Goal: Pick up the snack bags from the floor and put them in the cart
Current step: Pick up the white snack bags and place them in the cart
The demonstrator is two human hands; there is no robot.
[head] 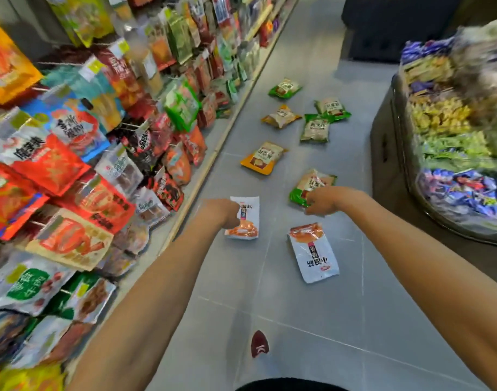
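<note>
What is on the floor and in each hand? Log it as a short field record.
setting: shop aisle, grey tiled floor
left hand: on a white snack bag, grip unclear
right hand: closing on a green snack bag
untouched nearby: second white bag
farther bags: one yellow bag, four more beyond
cart: not in view

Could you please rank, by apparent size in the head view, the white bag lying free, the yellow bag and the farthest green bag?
1. White bag lying free, largest, though nearest the camera.
2. Yellow bag.
3. Farthest green bag, smallest, probably through distance.
</note>
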